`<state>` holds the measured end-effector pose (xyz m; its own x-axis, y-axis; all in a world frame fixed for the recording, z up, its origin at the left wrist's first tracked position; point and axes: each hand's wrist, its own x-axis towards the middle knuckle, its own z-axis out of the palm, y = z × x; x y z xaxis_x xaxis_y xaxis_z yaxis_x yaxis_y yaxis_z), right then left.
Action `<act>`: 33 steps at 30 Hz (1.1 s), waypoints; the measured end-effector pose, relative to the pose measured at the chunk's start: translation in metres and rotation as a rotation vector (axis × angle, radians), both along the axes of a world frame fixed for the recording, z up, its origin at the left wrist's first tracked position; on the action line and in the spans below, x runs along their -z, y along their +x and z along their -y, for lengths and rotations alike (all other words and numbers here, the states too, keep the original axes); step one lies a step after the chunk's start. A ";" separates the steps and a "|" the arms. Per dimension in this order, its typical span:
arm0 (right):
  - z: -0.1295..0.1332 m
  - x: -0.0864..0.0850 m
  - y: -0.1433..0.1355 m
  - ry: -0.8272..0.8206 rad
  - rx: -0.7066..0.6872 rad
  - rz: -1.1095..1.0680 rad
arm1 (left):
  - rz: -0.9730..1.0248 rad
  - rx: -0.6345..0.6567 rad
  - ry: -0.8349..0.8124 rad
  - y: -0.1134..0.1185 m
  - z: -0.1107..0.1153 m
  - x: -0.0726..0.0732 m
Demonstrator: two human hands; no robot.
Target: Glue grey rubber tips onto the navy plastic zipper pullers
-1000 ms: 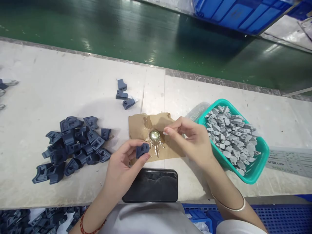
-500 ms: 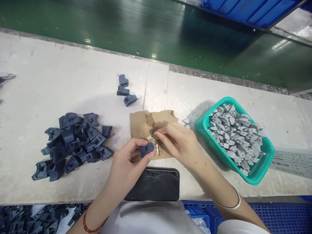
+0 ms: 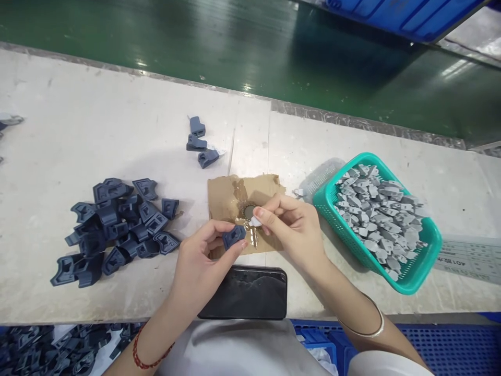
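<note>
My left hand (image 3: 203,256) pinches a dark blue plastic part (image 3: 234,237) between thumb and fingers, its recessed face turned up. Close by on the right, my right hand (image 3: 295,227) grips a small light grey piece (image 3: 255,221), whose tip points at the blue part without touching it. Both hands are over a brown cardboard piece (image 3: 223,196), which has a dark round spot (image 3: 249,212) and shiny wet streaks. A heap of dark blue parts (image 3: 117,222) lies on the left. On the right, a green basket (image 3: 425,266) holds many grey pieces (image 3: 376,219).
A black phone (image 3: 246,295) lies at the table's near edge, under my left wrist. Three blue parts (image 3: 197,126) sit beyond the cardboard. A green surface (image 3: 176,47) runs behind the white table (image 3: 78,120). Below the near edge are more dark parts (image 3: 74,350) and blue crates (image 3: 442,344).
My right hand has pulled back slightly from the round spot, its fingers turned, and the light grey piece now shows. My left hand has tilted the blue part a little.
</note>
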<state>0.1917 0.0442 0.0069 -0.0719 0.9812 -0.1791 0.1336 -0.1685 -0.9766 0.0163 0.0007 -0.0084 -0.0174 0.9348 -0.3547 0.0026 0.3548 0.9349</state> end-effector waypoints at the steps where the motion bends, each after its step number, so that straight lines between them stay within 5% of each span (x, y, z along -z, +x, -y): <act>1: 0.000 0.000 -0.002 -0.018 -0.003 -0.026 | 0.001 -0.001 -0.001 0.000 0.000 0.000; 8: 0.002 0.001 -0.010 -0.082 -0.026 -0.144 | 0.004 0.000 -0.007 0.000 0.000 0.000; 33: 0.012 0.002 -0.013 -0.032 -0.147 0.063 | -0.006 0.028 -0.019 0.000 -0.003 -0.004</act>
